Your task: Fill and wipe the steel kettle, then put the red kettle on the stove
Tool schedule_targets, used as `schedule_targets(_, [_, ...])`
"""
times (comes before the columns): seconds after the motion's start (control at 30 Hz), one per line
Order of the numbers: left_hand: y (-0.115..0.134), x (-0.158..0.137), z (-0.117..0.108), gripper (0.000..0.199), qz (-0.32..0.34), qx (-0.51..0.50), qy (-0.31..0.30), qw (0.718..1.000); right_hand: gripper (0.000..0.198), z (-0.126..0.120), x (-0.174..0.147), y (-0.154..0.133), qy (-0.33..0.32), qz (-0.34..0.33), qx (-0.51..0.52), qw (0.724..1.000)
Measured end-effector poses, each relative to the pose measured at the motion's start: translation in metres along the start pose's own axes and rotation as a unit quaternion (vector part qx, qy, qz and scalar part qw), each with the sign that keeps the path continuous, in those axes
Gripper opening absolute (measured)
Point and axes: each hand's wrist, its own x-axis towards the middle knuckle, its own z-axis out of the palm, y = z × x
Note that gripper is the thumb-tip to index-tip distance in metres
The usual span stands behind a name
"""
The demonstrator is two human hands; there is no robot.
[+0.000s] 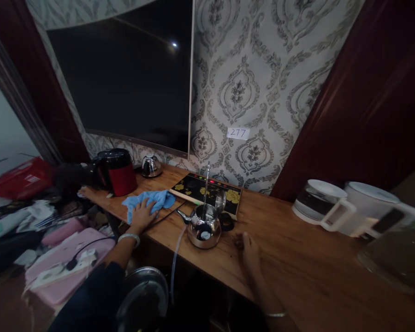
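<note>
My left hand (143, 215) lies with spread fingers on a crumpled blue cloth (166, 199) near the table's front edge. A shiny metal kettle (202, 233) stands upright between my hands, its lid (220, 201) raised and its spout pointing left. A thin shiny upright piece (206, 184) rises at the kettle's mouth; I cannot tell whether it is inside or behind. To the kettle's right, my right hand (251, 251) rests on the wood with curled fingers. Dark specks lie near its fingertips; whatever the fingers hold is hidden.
Behind the kettle is a black panel with gold flowers (186, 186). A red-and-black jug (122, 173) and a small metal pot (151, 166) stand left. White-handled jugs (320, 203) stand right. A clear hose (174, 267) hangs over the edge, near a round metal-rimmed vessel (164, 281).
</note>
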Motion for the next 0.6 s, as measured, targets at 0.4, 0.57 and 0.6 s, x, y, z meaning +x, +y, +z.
schedule_targets(0.4, [-0.002, 0.001, 0.008, 0.051, -0.005, 0.004, 0.034, 0.999, 0.06, 0.0, 0.004, 0.009, -0.011, -0.009, -0.016, 1.0])
schedule_targets(0.57, [-0.005, 0.003, 0.01, 0.051, -0.005, 0.009, 0.042, 0.999, 0.059, -0.002, 0.008, 0.016, -0.024, -0.02, -0.031, 0.999])
schedule_targets(0.6, [-0.005, 0.003, 0.01, 0.051, -0.004, 0.009, 0.044, 0.999, 0.059, -0.002, 0.009, 0.017, -0.021, -0.021, -0.033, 0.999])
